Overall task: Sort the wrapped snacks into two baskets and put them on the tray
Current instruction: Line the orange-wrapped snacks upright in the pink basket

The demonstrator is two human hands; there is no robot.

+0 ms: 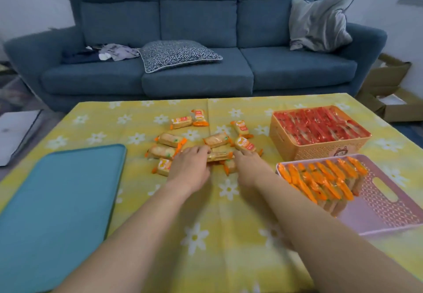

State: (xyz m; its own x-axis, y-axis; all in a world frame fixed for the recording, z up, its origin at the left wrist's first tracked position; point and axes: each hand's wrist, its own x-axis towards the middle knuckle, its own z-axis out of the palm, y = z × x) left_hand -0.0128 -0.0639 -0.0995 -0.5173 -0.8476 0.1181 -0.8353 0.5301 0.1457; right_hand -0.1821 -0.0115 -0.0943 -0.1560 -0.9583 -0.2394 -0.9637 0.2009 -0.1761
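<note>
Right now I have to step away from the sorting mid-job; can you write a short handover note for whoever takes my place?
The left hand and right hand are both down in the loose pile of orange-wrapped snacks, fingertips at opposite ends of one; grip unclear.
Far right: peach plastic basket, full of red-wrapped snacks.
Near right: pink plastic basket, partly filled with orange ones.
Left: teal rectangular tray, no basket on it.
Done: reds look sorted.
Left: about a dozen loose orange ones to the pink basket, then both baskets onto the tray.
</note>
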